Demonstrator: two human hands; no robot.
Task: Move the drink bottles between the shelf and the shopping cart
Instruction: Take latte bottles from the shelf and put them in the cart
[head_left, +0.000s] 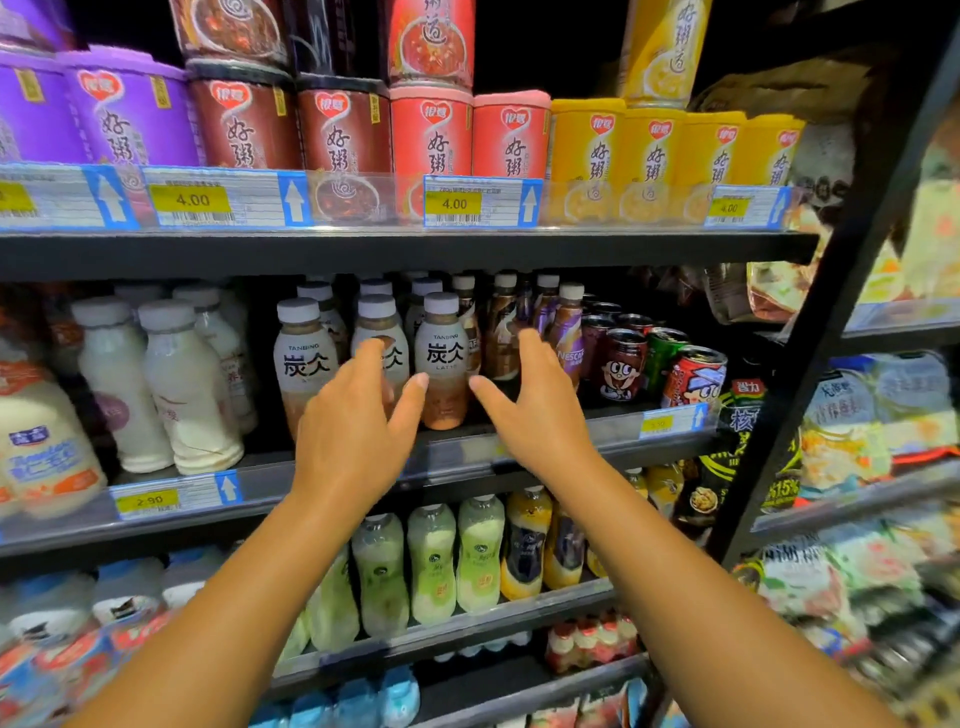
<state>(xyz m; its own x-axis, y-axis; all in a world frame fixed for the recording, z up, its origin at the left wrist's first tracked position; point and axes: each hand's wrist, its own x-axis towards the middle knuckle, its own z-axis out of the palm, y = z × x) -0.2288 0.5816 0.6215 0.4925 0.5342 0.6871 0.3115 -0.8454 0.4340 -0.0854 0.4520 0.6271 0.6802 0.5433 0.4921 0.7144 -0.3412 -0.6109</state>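
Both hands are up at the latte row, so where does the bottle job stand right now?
Done: nothing I can confirm; no shopping cart is in view. In hand: the left hand and right hand are open and empty, either side of the front Tanbing latte bottle, which stands on the middle shelf; whether they touch it is unclear. Left: gripping that bottle and carrying it over, or the reverse if it was just placed.

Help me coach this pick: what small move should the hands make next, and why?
Probably close both hands inward: the open left hand and right hand flank the white-capped Tanbing latte bottle at the shelf edge, neither gripping it.
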